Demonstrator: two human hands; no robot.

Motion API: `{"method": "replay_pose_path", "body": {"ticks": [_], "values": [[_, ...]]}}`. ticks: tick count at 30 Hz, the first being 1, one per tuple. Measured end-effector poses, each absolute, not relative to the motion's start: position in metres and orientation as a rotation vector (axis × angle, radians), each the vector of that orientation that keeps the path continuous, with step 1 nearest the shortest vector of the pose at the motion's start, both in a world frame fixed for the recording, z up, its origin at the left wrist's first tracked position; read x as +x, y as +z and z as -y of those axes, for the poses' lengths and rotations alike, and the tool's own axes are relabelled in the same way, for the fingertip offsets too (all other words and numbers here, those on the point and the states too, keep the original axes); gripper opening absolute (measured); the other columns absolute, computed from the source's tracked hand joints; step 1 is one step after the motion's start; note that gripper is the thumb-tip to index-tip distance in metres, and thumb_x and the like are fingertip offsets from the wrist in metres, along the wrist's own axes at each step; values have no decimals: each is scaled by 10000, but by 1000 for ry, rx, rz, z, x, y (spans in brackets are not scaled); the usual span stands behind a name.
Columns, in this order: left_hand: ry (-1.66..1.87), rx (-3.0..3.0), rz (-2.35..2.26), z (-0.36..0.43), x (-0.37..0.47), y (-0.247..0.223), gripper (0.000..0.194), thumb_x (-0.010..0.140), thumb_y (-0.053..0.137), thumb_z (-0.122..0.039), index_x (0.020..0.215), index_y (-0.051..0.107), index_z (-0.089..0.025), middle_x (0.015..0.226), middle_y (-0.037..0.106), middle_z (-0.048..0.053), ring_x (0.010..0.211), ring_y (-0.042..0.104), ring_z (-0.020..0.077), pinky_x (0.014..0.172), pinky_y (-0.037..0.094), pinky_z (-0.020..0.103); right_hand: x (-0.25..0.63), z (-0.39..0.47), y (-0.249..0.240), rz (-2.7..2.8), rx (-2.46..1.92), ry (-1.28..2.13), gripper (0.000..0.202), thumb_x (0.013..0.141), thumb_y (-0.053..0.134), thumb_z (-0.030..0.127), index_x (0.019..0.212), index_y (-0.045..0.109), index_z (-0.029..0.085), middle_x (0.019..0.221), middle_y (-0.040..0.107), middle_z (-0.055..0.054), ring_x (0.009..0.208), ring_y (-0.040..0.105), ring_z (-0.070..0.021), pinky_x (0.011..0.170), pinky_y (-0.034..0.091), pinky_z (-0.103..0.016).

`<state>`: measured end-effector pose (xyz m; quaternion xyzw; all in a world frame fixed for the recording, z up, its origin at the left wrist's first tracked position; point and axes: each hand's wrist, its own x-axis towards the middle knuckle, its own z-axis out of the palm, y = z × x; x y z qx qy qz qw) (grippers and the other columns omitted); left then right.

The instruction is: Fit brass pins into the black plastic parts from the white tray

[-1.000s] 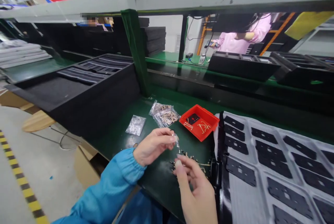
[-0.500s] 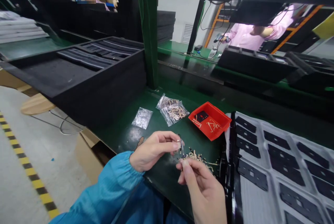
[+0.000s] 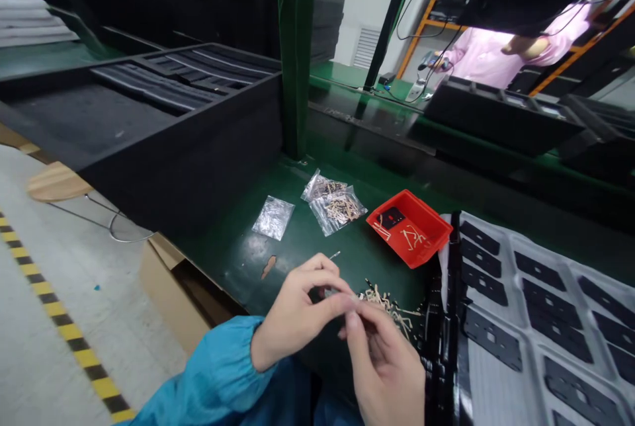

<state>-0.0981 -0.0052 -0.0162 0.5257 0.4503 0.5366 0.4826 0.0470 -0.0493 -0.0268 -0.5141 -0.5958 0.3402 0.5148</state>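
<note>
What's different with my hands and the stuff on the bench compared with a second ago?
Your bare left hand and bare right hand were apart; now their fingertips meet, mostly hiding the small clear piece the left was pinching. No release is visible. The red plastic tray, clear plastic bags of pale strips and loose pale strips look unmoved; only your view shifted.

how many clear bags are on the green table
3: one flat bag nearest the black box, then a rear bag and a front bag, overlapping, left of the red tray. More may be hidden.
</note>
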Motion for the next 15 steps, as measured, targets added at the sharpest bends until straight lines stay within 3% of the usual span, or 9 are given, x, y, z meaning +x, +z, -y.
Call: {"method": "replay_pose_path", "body": {"ticks": [3,5,7,10,12,15], "values": [[1479,1038,-1176,-7,-107,-24,149,981,734,-267,856,770,-194,686,624,-24,616,565,86,591,478,168,50,51,-20,1551,-1278,509,128,973,644,183,956,758,239,830,771,-9,716,756,-134,726,620,-207],[1613,917,-1203,-14,-118,-23,169,1042,659,-329,945,725,-208,694,601,-45,605,540,67,592,477,140,54,47,-14,1470,-1383,271,125,959,665,171,980,766,241,898,793,-33,798,773,-159,808,623,-246],[1660,871,-1193,-19,-127,-16,177,1032,675,-364,974,720,-202,739,633,-34,639,583,74,623,524,148,60,35,-14,1362,-1476,159,116,945,712,236,1039,779,224,971,794,-78,830,773,-190,791,633,-285],[1573,933,-1158,-19,-125,-3,130,968,758,-301,952,775,-172,763,717,7,649,666,107,621,585,179,66,16,-24,1236,-1596,381,449,923,745,441,1264,726,150,1087,767,-148,738,744,-177,561,600,-246],[1449,1033,-1135,-14,-115,2,85,939,771,-225,902,807,-158,755,759,29,623,701,123,606,604,184,64,13,-33,1207,-1555,619,509,931,731,497,1305,709,153,1089,784,-138,715,754,-159,573,614,-234],[1266,1219,-1104,-3,-100,0,117,960,699,-160,964,814,-185,807,792,24,664,749,132,640,628,178,55,24,-41,1061,-1418,1013,425,894,759,568,1093,789,194,899,785,-60,703,723,-141,665,612,-229]]}}
